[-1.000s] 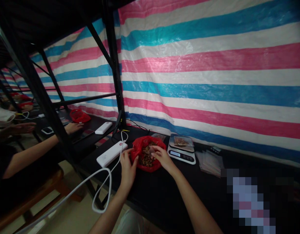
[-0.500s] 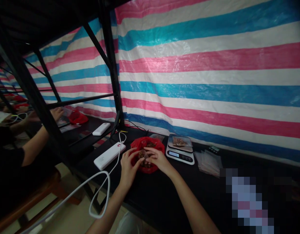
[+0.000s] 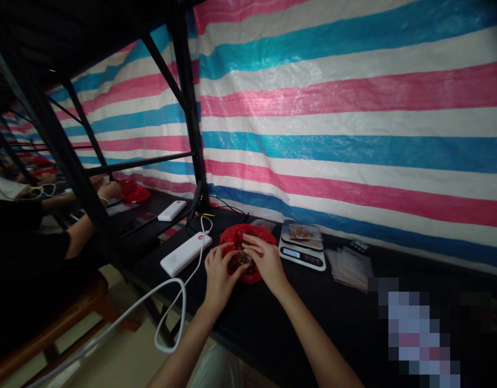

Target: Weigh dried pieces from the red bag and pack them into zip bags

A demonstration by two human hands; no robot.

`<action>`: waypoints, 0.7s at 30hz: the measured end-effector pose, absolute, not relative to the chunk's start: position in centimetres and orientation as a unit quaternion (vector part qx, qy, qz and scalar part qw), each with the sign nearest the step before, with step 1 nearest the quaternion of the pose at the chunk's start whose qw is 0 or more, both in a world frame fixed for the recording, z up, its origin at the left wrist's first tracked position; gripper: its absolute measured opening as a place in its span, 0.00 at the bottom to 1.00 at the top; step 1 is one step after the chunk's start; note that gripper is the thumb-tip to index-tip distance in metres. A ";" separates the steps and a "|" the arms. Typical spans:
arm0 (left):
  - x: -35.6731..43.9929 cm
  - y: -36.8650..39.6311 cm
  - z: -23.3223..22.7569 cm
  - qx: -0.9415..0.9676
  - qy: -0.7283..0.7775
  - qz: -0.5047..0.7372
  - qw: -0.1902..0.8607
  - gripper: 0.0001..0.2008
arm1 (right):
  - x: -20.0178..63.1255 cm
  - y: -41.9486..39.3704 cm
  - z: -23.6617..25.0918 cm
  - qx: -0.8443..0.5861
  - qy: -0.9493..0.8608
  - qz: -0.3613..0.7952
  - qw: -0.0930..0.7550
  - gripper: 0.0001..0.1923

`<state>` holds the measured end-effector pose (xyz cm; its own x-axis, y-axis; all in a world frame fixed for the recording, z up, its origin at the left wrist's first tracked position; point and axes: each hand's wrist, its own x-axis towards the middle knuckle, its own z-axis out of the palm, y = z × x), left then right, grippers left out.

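Both hands have drawn closer together over the red plastic bag point(image 3: 248, 253) than a second ago — the right hand point(image 3: 261, 257), which was then dipped into the bag's far side, now lies across its mouth with fingers curled down onto the contents, and the left hand point(image 3: 218, 269) has come in from the bag's left edge so its fingertips meet the right hand's. Whether either hand pinches a piece or only rests on the pile cannot be told; the fingers hide it.

That bag sits on the black table point(image 3: 272, 323), just left of the digital kitchen scale point(image 3: 303, 249), and holds a heap of small brown pieces. On the scale's platform lies a small clear pouch point(image 3: 300, 233) with a few of the same brown pieces in it. The display on the scale is lit, but its digits are too small to read. Right of the scale lies a loose stack of empty clear pouches point(image 3: 349, 264).

Left of the bag lies a white power bank point(image 3: 186, 254) with a white cable point(image 3: 171, 302) looping off the table's edge; it bears a small red mark, unreadable. Farther left, another person's forearm point(image 3: 81, 237) reaches to a neighbouring table with its own red bag point(image 3: 133, 191).
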<state>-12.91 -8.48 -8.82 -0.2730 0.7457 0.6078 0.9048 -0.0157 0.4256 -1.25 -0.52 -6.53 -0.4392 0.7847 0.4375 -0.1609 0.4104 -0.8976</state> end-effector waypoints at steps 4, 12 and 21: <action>-12.9 -8.5 -8.9 -0.591 -0.696 -0.394 0.107 0.14 | -1.7 -1.0 -6.8 -0.197 -0.755 0.414 0.468 0.17; -13.0 -8.6 -8.7 -0.582 -0.677 -0.435 0.117 0.14 | 0.1 0.8 -7.0 -0.183 -0.733 0.500 0.423 0.19; -11.9 -4.5 -5.6 -0.626 -0.593 -0.503 0.052 0.14 | 1.4 2.7 -6.4 -0.162 -0.651 0.577 0.465 0.23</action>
